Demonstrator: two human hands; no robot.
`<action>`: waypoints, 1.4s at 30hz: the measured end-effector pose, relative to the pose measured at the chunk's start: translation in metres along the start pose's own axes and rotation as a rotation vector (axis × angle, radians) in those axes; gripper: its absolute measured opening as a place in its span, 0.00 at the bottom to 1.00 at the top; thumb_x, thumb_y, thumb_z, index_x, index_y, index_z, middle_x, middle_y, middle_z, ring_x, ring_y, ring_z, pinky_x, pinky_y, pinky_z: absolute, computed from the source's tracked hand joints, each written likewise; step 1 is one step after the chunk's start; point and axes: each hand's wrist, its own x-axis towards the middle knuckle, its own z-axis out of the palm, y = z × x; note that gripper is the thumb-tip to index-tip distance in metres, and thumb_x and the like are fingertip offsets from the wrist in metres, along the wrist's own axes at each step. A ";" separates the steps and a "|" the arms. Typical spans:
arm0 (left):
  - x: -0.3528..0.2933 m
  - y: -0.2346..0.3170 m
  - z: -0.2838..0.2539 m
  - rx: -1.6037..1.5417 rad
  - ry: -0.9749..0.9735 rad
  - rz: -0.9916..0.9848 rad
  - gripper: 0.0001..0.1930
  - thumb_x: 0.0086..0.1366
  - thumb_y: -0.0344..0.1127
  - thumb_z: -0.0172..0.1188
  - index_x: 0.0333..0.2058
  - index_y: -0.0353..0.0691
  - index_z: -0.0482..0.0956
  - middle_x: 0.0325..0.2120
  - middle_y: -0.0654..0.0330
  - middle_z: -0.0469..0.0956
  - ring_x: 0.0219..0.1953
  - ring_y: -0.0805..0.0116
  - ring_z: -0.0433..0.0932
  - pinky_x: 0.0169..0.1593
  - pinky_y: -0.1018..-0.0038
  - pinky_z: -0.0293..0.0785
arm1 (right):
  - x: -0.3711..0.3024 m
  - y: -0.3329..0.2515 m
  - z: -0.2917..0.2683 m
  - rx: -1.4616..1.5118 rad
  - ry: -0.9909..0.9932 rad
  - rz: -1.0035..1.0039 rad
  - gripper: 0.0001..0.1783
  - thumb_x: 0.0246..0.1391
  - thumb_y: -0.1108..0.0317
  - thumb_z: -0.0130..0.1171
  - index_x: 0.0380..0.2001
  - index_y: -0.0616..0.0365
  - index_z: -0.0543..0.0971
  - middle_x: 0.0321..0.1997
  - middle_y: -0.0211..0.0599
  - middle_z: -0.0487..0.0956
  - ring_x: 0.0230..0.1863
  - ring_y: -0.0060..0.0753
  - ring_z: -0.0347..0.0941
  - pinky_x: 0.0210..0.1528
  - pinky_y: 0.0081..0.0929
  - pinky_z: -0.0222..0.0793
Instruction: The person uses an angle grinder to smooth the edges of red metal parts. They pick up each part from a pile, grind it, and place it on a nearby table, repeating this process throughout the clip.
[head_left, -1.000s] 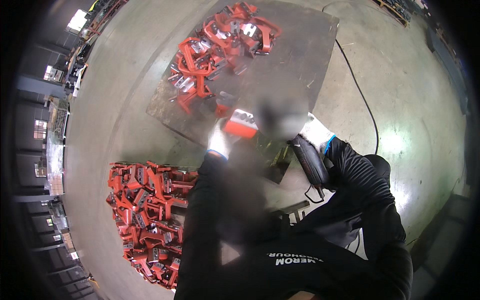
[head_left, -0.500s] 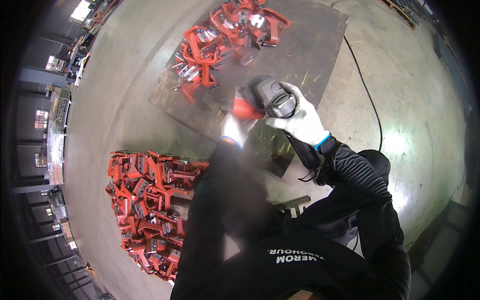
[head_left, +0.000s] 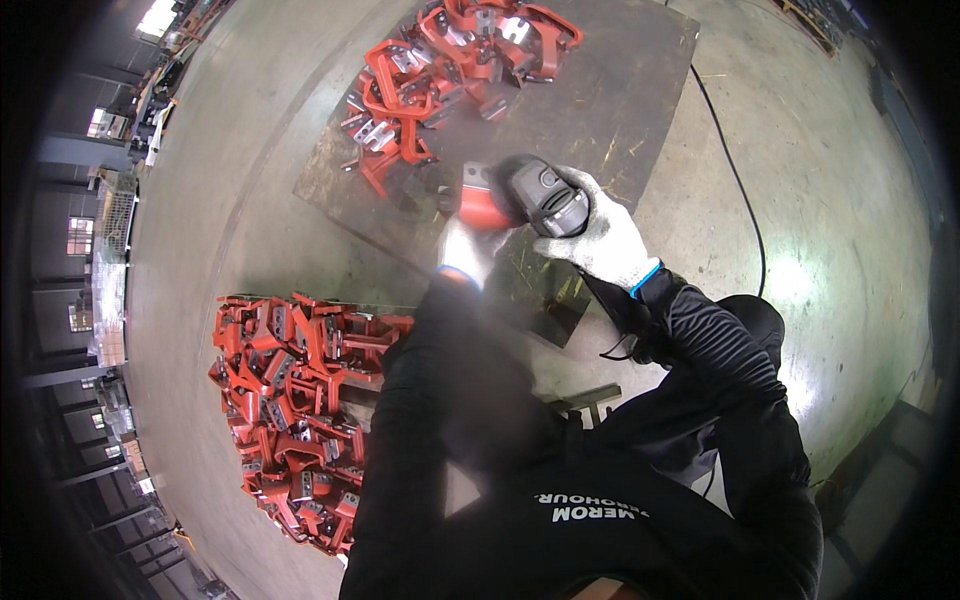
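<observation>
Angular red metal bracket (head_left: 483, 208) gripped by white-gloved left hand (head_left: 464, 250); rounded dark-grey power tool (head_left: 546, 192) clasped by likewise-gloved right hand (head_left: 608, 238), above scuffed dark sheet (head_left: 625, 95)

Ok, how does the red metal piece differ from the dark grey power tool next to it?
Colour: the red metal piece has a silvery face; the dark grey power tool shows greys and black. Shape: the metal piece looks flat-faced, while the tool has a rounded head. Hold: the white-gloved left hand has the piece; the white-gloved right hand grips the tool. Both are held; blur hides whether they touch.
</observation>
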 end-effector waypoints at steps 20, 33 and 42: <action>0.006 0.035 -0.041 -0.198 -0.054 -0.060 0.20 0.72 0.48 0.57 0.51 0.38 0.77 0.48 0.54 0.79 0.50 0.56 0.80 0.56 0.54 0.82 | -0.005 0.022 -0.013 0.062 -0.048 -0.108 0.55 0.39 0.60 0.83 0.69 0.58 0.65 0.64 0.47 0.76 0.65 0.37 0.73 0.69 0.36 0.66; 0.001 0.036 -0.053 0.008 -0.322 -0.165 0.21 0.74 0.51 0.52 0.56 0.44 0.76 0.51 0.57 0.80 0.53 0.57 0.79 0.58 0.52 0.79 | 0.005 0.022 -0.029 0.216 0.092 -0.107 0.55 0.39 0.62 0.83 0.69 0.58 0.65 0.66 0.45 0.74 0.66 0.37 0.71 0.70 0.34 0.65; 0.056 -0.040 -0.037 0.614 -0.098 0.404 0.23 0.61 0.18 0.64 0.54 0.36 0.72 0.43 0.58 0.80 0.44 0.67 0.81 0.50 0.68 0.79 | 0.006 0.070 -0.031 0.064 0.190 0.143 0.55 0.38 0.57 0.80 0.69 0.57 0.65 0.60 0.49 0.79 0.60 0.39 0.78 0.63 0.32 0.72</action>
